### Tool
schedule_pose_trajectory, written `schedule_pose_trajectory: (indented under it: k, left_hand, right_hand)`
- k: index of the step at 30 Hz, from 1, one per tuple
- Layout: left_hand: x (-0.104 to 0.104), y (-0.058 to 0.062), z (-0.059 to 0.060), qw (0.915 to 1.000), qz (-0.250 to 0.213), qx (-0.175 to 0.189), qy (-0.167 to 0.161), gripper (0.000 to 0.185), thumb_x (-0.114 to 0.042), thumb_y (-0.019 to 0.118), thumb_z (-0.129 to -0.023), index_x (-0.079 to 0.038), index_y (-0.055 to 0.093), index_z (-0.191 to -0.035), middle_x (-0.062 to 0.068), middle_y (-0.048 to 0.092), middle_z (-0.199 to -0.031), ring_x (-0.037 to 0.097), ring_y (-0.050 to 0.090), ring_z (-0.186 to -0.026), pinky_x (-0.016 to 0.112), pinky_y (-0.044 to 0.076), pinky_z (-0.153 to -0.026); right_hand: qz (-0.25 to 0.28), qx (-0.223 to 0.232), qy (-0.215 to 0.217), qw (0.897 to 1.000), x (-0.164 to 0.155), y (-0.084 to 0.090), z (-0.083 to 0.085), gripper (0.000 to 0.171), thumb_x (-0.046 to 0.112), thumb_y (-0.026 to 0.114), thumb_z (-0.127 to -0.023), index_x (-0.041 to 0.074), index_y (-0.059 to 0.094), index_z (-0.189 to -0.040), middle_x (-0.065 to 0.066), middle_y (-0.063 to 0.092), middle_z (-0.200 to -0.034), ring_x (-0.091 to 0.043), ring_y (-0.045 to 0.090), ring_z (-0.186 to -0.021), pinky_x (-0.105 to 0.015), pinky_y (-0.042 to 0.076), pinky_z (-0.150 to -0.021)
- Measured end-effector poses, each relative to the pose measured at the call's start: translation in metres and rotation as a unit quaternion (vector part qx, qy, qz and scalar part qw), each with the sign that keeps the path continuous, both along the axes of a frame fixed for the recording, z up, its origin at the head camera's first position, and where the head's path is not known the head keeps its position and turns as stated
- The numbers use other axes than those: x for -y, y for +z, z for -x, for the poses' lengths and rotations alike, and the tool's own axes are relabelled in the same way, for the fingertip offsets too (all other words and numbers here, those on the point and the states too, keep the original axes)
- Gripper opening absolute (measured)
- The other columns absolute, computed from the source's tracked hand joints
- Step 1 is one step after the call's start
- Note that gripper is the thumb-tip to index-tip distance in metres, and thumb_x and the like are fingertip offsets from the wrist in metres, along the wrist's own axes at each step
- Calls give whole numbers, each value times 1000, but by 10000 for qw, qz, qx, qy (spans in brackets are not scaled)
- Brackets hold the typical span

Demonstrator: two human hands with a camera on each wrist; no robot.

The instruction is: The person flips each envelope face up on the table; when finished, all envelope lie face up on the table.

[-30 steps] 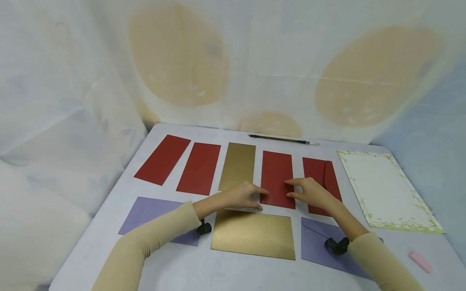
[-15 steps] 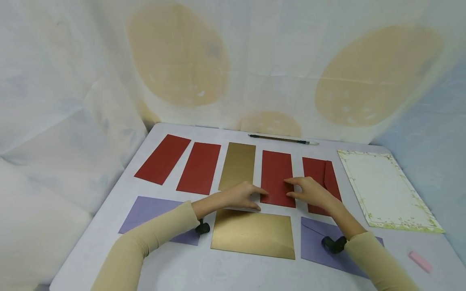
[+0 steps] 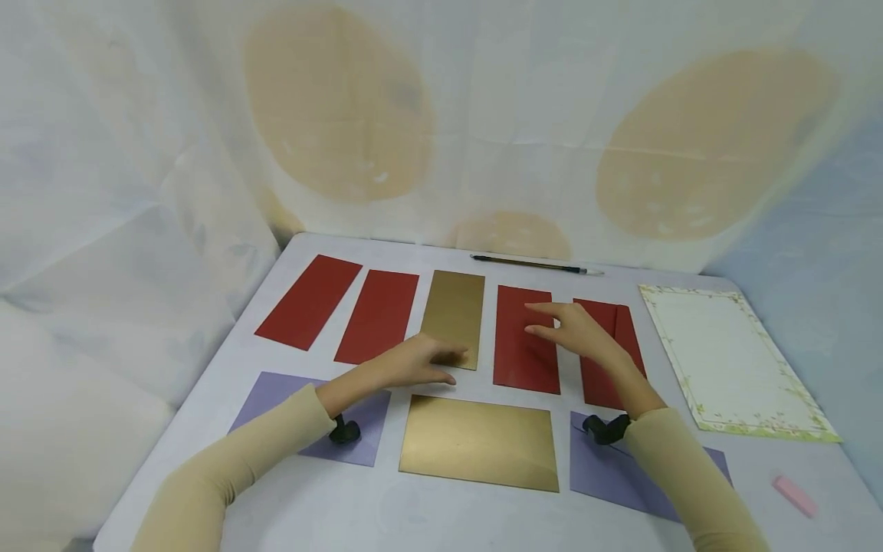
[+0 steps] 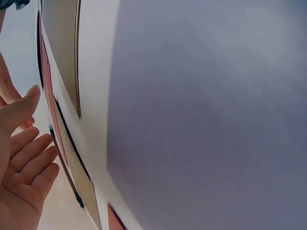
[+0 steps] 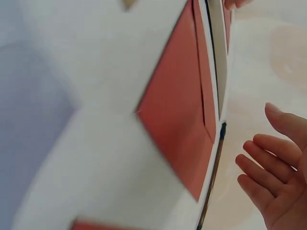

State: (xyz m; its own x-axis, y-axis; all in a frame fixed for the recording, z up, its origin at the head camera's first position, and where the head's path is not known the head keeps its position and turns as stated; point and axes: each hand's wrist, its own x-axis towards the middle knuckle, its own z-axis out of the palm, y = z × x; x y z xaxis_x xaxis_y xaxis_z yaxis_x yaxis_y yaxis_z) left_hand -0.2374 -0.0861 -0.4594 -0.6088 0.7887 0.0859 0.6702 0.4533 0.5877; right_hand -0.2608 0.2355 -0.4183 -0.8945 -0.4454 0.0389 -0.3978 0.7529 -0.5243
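The left hand (image 3: 414, 362) is loose and holds nothing; its fingers lie by the near end of the gold envelope (image 3: 453, 317). Farther off, the right hand (image 3: 576, 331) floats with flat, empty fingers over the red envelope (image 3: 524, 337). They look busy lining up envelopes; a soft, straight push may suit next.

Flat envelopes (image 3: 523, 338) only; bare table (image 3: 386, 502) near edge.

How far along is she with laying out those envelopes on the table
Laid flat already: a back row of four red envelopes and a gold envelope, a front row of three. In hand: nothing gripped; the left hand is over the gold envelope's near end, the right hand over the fourth red envelope. Untouched: the bordered sheet and pen.
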Motion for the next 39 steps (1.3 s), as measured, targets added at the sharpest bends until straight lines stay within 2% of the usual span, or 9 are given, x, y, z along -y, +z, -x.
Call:
schedule_pose_trajectory:
  k: [2,4,10,15,22,27,33,36,39]
  left_hand:
    - [8,3,1,10000,4,94,21,60,-26,75,-85,-3,54,-136,3,64,-125,10,60,-113,23,47,-92]
    - [15,6,1,9999,-7,123,51,61,-24,76,-85,-1,53,-137,5,64,-124,13,61,-112,26,48,-92]
    - [33,8,7,9969,368,-554,415,60,-26,80,-81,-2,57,-131,6,66,-120,17,63,-108,30,49,-91]
    - [37,6,13,9917,631,-895,676,62,-27,82,-78,-1,57,-129,6,66,-117,15,64,-103,28,50,-87]
    - [29,5,20,9858,1113,-966,799,78,-40,81,-77,0,51,-137,14,57,-133,23,57,-119,32,48,-94]
    - [26,4,22,9835,1256,-969,873,81,-42,81,-76,1,50,-138,16,52,-138,26,52,-125,34,46,-96]
    - [31,3,22,9830,1143,-1068,960,77,-40,82,-75,0,54,-134,12,65,-120,13,64,-87,24,52,-74]
    - [34,4,20,9827,1141,-1071,985,71,-40,81,-75,-1,57,-129,5,68,-87,7,53,-61,20,46,-57]
    - [36,3,19,9821,1177,-1078,996,63,-41,81,-76,-3,60,-121,-2,53,-64,5,41,-51,18,37,-48]
  right_hand:
    - [-12,54,33,10000,7,0,8,53,28,69,-91,3,55,-135,-15,67,-95,-15,33,-53,-32,38,-57]
    - [-25,23,111,9999,16,-1,17,53,29,68,-91,2,55,-135,-16,67,-99,-16,40,-58,-33,41,-60]
    - [-65,171,311,9993,44,-5,40,50,26,65,-93,-2,55,-133,-21,62,-123,-29,57,-100,-45,47,-86]
    - [-286,359,471,9978,65,-4,55,51,27,65,-93,-4,55,-133,-22,65,-92,-26,48,-77,-39,42,-72]
    - [-515,476,514,9962,90,-9,72,53,26,65,-93,-6,53,-134,-24,57,-129,-31,57,-107,-43,46,-90]
    - [-914,560,461,9932,99,-17,77,55,27,64,-94,-5,50,-136,-22,63,-117,-20,52,-80,-33,45,-73]
    - [-1004,520,527,9922,105,-18,75,52,23,65,-94,-5,52,-135,-22,55,-133,-26,56,-108,-39,45,-90]
    - [-1019,488,680,9913,107,-17,75,51,23,65,-94,-5,53,-134,-22,55,-132,-25,56,-102,-36,46,-84]
    - [-893,538,722,9919,105,-15,76,50,22,64,-94,-5,53,-134,-22,57,-130,-24,54,-93,-35,45,-77]
